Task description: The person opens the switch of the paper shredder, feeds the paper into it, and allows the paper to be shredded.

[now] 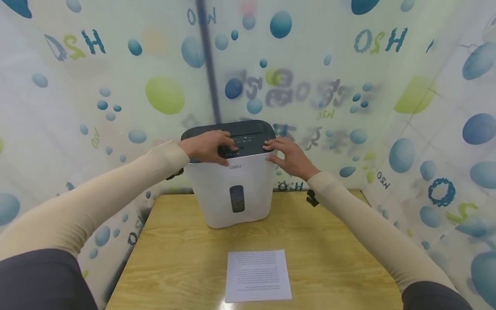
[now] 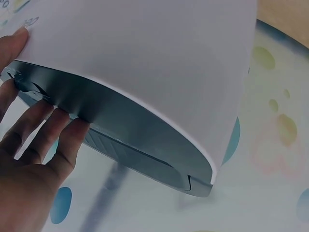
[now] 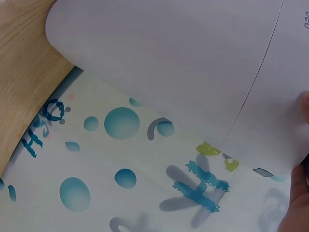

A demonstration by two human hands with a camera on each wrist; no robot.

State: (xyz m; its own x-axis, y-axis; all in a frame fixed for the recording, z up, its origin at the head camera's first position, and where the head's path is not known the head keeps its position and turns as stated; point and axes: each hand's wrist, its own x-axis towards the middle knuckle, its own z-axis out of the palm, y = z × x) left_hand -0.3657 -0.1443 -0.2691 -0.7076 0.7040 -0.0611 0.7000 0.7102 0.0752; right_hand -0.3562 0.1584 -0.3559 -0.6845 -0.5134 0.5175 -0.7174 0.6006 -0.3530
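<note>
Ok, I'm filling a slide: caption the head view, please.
Both hands touch the dark top of a white shredder, with printed paper on the wooden table in front.

Smooth plastic shredder (image 1: pixel 255 185), paper sheet (image 1: pixel 257 277), glossy wood-grain table (image 1: pixel 174 258), cloth sleeves (image 1: pixel 116 189).

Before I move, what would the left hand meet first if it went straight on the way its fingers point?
Probably the right hand, across the shredder's dark top. The fingers of the left hand lie on or just above that top; depth is unclear, so it might pass to one side.
</note>
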